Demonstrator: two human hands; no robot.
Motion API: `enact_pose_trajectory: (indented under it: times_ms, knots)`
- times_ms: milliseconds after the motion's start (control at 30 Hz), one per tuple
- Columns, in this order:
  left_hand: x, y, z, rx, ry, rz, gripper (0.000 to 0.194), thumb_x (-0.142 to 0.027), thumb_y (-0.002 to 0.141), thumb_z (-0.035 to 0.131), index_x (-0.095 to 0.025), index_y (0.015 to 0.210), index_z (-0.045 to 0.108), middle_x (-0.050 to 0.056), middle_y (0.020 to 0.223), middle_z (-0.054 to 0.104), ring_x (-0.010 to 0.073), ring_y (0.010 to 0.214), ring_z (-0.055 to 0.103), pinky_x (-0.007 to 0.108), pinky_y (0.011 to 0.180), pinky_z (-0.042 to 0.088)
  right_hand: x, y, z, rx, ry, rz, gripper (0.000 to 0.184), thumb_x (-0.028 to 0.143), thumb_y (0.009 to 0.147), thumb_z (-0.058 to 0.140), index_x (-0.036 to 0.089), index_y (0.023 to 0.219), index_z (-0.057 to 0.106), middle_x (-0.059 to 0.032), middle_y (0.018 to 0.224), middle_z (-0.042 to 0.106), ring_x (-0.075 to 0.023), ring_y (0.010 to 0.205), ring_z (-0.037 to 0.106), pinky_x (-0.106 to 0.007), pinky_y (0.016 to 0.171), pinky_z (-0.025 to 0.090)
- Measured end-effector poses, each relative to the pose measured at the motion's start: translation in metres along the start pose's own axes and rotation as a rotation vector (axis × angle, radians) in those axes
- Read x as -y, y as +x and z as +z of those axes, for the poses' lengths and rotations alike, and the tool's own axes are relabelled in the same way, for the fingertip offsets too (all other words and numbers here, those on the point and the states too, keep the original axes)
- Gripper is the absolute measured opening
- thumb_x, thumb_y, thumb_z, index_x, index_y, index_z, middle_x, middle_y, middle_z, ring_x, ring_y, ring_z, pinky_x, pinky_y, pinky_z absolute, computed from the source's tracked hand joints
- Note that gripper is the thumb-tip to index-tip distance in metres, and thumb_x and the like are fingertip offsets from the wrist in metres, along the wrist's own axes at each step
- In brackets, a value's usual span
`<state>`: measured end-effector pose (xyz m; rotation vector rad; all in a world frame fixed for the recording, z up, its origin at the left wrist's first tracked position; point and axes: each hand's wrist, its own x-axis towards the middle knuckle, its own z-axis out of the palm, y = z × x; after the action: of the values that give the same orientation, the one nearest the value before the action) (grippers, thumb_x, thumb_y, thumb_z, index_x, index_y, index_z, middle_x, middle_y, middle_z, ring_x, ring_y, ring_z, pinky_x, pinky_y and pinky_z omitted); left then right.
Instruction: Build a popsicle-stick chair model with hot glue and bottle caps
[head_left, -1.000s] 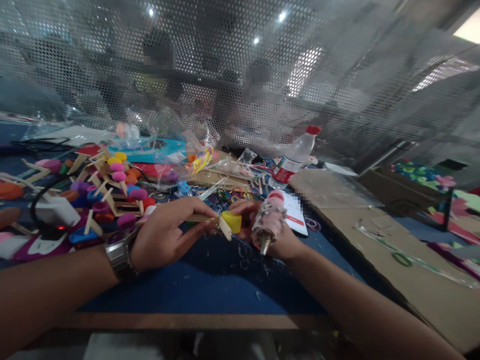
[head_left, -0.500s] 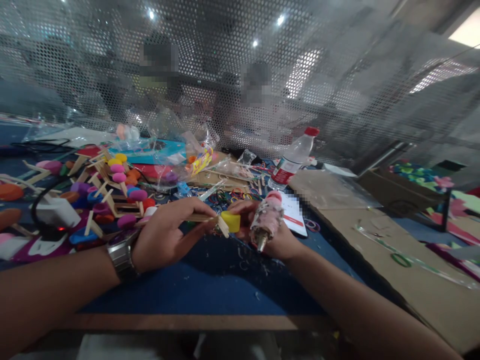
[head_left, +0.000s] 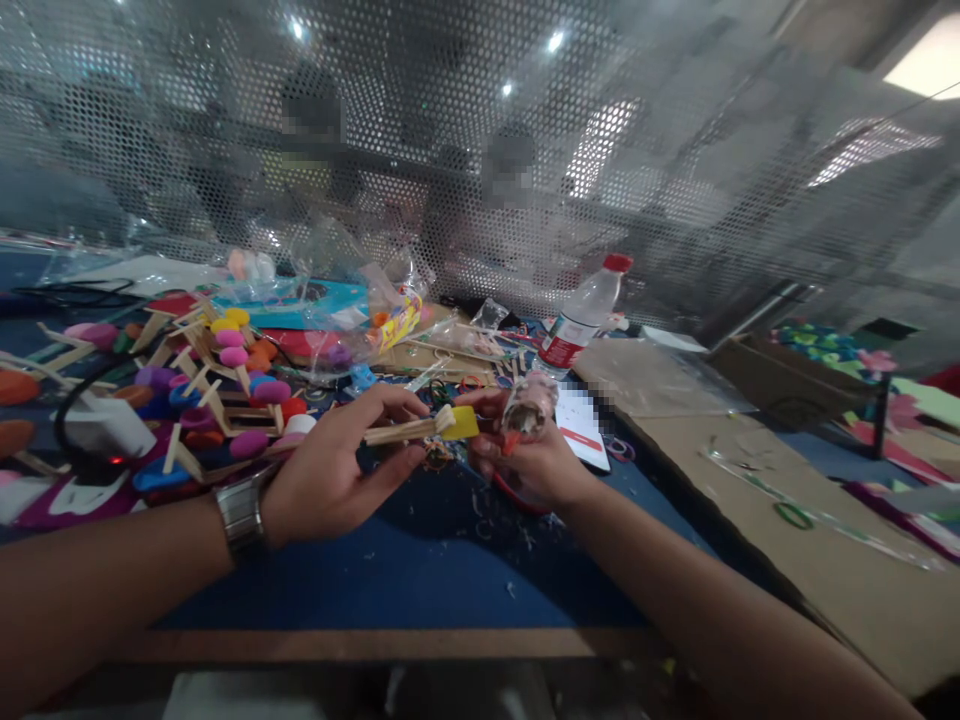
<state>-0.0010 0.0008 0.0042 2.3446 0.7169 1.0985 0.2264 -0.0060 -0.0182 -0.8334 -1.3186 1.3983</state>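
Note:
My left hand [head_left: 334,460] is curled loosely around several pale wooden craft sticks [head_left: 401,432], its thumb below them and fingers above. At the right end of the sticks sits a yellow piece [head_left: 463,422]. The fingertips of my right hand [head_left: 544,465] reach the right edge of that yellow piece. A pink hot glue gun [head_left: 531,405], crusted with whitish residue at the front, is held in this same hand. Part of its body is hidden behind the fingers. A red-rimmed object [head_left: 521,497] shows under my right hand.
Small stick-and-colour pieces [head_left: 225,400] crowd the left, with a white plug adapter [head_left: 112,430]. A red-capped bottle [head_left: 581,315] stands behind a phone [head_left: 581,425]. Cardboard [head_left: 772,520] lies right, near a box [head_left: 780,375] of coloured pieces. Perforated mesh [head_left: 420,130] rises behind.
The glue gun has tipped so its metal nozzle no longer shows. The yellow piece and sticks have turned to lie more level, and my left fingers have loosened around the sticks.

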Motion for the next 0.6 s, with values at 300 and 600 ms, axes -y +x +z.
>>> enact_pose_trajectory:
  times_ms: [300,600]
  knots:
    - [0.001,-0.003,-0.001,0.105,-0.133,-0.003,0.028,-0.019,0.085,0.066,-0.017,0.113,0.062,0.006,0.098,0.071,0.0152,0.079,0.069,0.024,0.071,0.056,0.000,0.004,0.001,-0.082,0.164,0.030,0.047,0.040,0.062,0.088,0.021,0.097,0.062,0.0090,0.055,0.052,-0.0059,0.038,0.040,-0.021,0.038,0.029]
    - [-0.002,-0.002,0.002,0.177,-0.272,0.070,0.034,-0.022,0.084,0.072,-0.018,0.118,0.070,0.007,0.082,0.079,0.0167,0.069,0.074,0.024,0.068,0.059,-0.010,0.005,0.002,-0.050,0.127,0.058,0.034,0.030,0.067,0.083,0.020,0.092,0.063,0.0088,0.056,0.051,-0.0050,0.038,0.037,-0.020,0.038,0.031]
